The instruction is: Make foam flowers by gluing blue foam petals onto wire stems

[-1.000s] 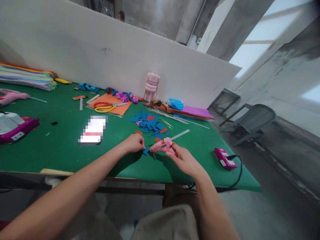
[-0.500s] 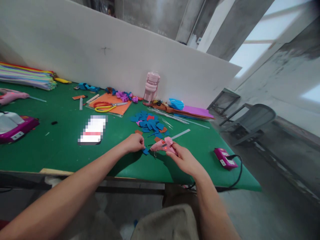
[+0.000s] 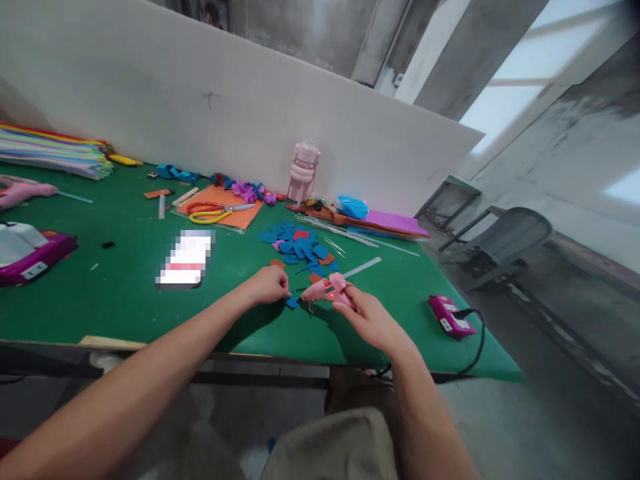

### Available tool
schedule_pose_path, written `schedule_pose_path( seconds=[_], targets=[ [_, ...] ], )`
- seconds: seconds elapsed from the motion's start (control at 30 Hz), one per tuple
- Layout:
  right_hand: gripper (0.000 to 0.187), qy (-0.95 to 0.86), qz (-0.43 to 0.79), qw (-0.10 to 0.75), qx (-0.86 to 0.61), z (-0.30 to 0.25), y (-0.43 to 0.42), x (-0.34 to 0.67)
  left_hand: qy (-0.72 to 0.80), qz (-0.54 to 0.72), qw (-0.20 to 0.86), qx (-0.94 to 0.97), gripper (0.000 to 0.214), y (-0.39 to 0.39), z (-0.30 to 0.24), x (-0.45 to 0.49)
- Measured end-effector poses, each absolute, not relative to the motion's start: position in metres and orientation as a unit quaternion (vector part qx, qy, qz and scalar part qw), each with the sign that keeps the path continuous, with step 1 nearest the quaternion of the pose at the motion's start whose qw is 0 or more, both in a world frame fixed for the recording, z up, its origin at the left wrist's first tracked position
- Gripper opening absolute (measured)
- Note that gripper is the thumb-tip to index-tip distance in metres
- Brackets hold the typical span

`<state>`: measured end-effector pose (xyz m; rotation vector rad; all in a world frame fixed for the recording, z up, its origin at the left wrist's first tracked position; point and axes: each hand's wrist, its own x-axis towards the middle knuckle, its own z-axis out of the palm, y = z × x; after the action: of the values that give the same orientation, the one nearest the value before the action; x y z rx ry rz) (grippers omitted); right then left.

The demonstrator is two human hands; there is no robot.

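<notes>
My right hand [image 3: 367, 319] grips a pink glue gun [image 3: 324, 290] with a clear glue stick [image 3: 363, 268] poking out behind; its nozzle points left at a small blue felt piece [image 3: 292, 302]. My left hand [image 3: 268, 286] pinches that blue piece against the green table [image 3: 125, 293]. Just beyond lies a heap of blue and orange felt cut-outs [image 3: 299, 247].
Red-and-yellow scissors [image 3: 215, 213] rest on an orange sheet [image 3: 224, 200]. A pink bottle [image 3: 302, 173] stands by the white wall board. Magenta boxes [image 3: 449, 316] [image 3: 30, 250], a second glue gun [image 3: 23, 192], stacked coloured sheets [image 3: 50, 152] and a grey chair [image 3: 505, 243] surround the spot.
</notes>
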<state>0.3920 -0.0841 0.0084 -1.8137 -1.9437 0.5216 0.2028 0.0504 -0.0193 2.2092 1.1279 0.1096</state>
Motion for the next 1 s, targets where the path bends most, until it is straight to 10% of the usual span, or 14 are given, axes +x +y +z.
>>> schedule_pose_path(
  seconds=[1.0],
  targets=[
    [0.029,-0.703,0.229,0.233,-0.632,0.0134,-0.0854,0.3904,0.423,0.045,0.313,0.849,0.01,0.0512,-0.0204,0.2028]
  ],
)
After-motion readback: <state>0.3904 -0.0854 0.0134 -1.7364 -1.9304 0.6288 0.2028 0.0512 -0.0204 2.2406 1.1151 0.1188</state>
